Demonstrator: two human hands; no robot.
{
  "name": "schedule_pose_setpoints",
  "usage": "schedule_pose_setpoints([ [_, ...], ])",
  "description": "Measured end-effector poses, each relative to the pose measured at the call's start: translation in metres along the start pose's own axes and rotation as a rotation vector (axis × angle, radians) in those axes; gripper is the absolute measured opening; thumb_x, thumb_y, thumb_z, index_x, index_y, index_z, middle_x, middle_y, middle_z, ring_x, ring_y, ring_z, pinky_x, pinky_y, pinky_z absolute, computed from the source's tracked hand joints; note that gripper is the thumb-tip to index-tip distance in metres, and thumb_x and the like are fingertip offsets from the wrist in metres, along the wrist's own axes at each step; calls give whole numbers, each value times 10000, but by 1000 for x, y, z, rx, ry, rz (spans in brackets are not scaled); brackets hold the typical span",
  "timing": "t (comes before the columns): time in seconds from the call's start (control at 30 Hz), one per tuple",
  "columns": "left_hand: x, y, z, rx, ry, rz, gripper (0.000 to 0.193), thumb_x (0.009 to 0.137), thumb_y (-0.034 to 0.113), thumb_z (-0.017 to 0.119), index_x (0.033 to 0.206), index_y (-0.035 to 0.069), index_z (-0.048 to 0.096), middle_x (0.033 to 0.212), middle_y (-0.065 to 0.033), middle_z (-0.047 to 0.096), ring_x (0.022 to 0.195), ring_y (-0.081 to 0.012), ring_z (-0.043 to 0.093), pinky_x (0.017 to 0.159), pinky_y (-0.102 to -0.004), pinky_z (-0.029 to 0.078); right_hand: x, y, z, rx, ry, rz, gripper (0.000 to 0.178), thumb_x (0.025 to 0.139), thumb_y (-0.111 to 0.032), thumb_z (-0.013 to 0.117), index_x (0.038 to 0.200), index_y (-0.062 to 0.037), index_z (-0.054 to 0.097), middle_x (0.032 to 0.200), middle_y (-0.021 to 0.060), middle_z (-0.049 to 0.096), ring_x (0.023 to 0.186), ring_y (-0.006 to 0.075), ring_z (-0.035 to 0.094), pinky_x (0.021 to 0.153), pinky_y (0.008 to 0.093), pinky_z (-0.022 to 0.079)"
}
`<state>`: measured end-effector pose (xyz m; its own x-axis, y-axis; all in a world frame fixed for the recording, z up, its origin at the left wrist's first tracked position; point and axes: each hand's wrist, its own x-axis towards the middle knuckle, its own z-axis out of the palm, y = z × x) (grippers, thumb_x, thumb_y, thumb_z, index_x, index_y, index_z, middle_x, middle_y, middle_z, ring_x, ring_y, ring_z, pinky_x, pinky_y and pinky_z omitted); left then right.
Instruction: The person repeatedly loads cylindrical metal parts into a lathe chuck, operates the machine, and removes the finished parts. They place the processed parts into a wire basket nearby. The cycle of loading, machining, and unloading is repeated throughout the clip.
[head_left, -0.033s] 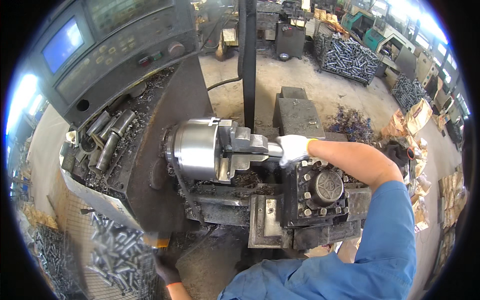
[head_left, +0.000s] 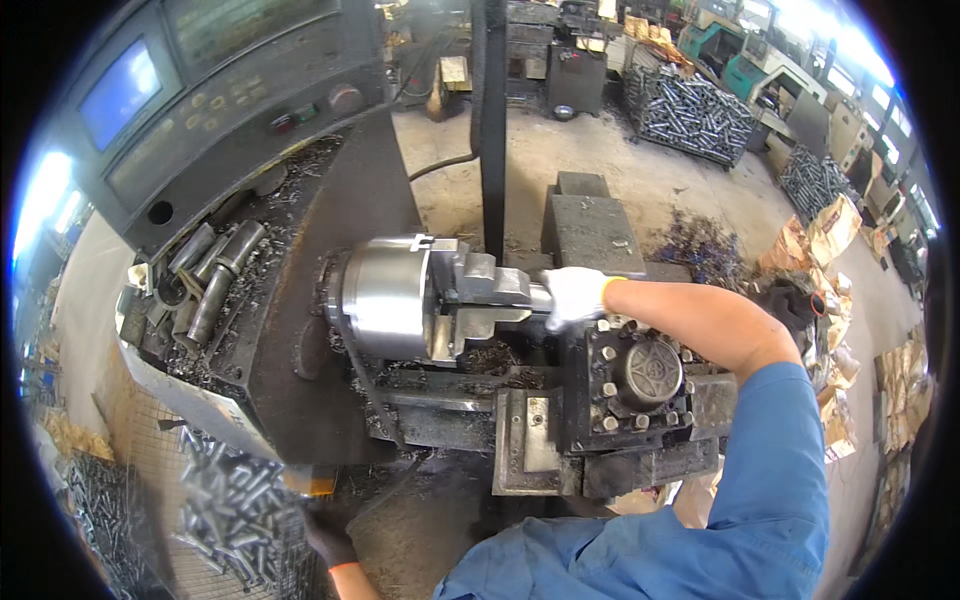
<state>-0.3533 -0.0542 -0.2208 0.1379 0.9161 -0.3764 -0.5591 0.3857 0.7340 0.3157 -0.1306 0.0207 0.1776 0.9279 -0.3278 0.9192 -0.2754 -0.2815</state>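
My right hand (head_left: 577,298), in a white glove, is closed round the outer end of a smooth metal bar (head_left: 539,298). The bar's other end sits between the stepped jaws (head_left: 497,280) of a lathe chuck (head_left: 388,297), whose bright steel body stands left of the hand. Just below the hand is a dark square tool post (head_left: 625,385) with a round cap and several bolts. My left hand (head_left: 328,535), in a dark glove, hangs low at the left, near a wire basket of short metal pieces (head_left: 235,510). Its fingers are hidden in shadow by the machine's lower edge.
The machine's control panel (head_left: 210,110) with a lit screen rises at the upper left. Below it, a ledge bears metal cylinders (head_left: 228,270) and shavings. A dark upright post (head_left: 492,130) stands behind the chuck. Across the floor is a bin of metal parts (head_left: 695,115); paper sacks (head_left: 835,235) lie right.
My right hand has shifted slightly left, nearer the chuck jaws, and less of the bar shows between them. The whole view has moved a little. My left hand stays low by the basket.
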Motion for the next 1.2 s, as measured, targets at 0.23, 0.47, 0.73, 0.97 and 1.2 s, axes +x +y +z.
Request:
schedule_pose_setpoints([
  [0.23,26,28,17,-45,171,-213,388,1071,546,520,994,181,628,748,38,558,635,-165,530,594,-354,466,-1,15,-5,-140,-176,128,507,684,-446,887,925,-6,814,915,214,787,840,339,770,811,449,590],
  [0.47,18,14,21,779,239,396,379,1062,435,611,999,65,659,877,-3,625,818,-185,588,733,-375,490,11,-6,-1,236,-5,-28,968,709,-286,901,1534,15,491,1383,247,682,1244,357,671,1076,421,523],
  [0.73,-23,37,71,838,406,583,525,1073,291,660,1466,-38,549,1411,-204,650,1300,-301,617,1127,-419,490,-146,-64,-16,416,612,77,503,940,-228,718,1408,-60,642,1097,124,797,938,228,770,849,381,625],
  [0.97,-29,107,309,1197,-267,1580,594,945,112,695,1486,-56,518,1467,-253,598,1347,-398,585,1180,-484,427,-251,-153,83,826,681,-308,427,909,-352,780,1119,19,802,951,133,811,855,229,789,780,362,644],
  [1.2,75,138,540,1715,-27,1359,901,1024,431,611,1720,157,109,1347,-293,675,1137,-483,703,1005,-589,544,-266,-157,117,1217,330,-30,363,929,-194,757,1252,-27,757,1146,126,778,1037,197,729,925,341,571],
])
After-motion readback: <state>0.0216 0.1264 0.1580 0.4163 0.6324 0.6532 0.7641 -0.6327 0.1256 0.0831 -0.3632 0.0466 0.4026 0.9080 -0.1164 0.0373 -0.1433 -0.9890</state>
